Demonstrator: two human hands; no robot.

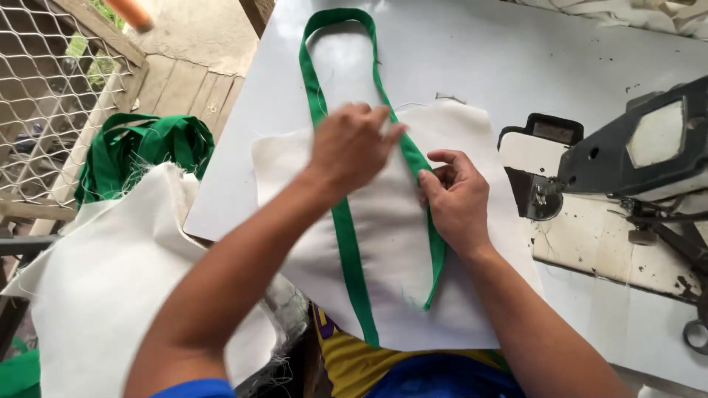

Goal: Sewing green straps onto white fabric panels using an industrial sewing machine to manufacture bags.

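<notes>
A cream fabric panel [383,243] lies flat on the white work table [479,59]. A green strap [352,258] loops over the panel, its curved end reaching toward the far table edge. My left hand [350,144] rests on the panel's upper part, fingertips touching the strap's right run. My right hand [457,199] presses fingers and thumb onto that same right run, holding it against the cream fabric.
A sewing machine [634,158] stands at the right, its needle area close to my right hand. A heap of cream fabric [110,280] and bundled green straps [140,147] sits to the left, beside a wire mesh fence [44,96].
</notes>
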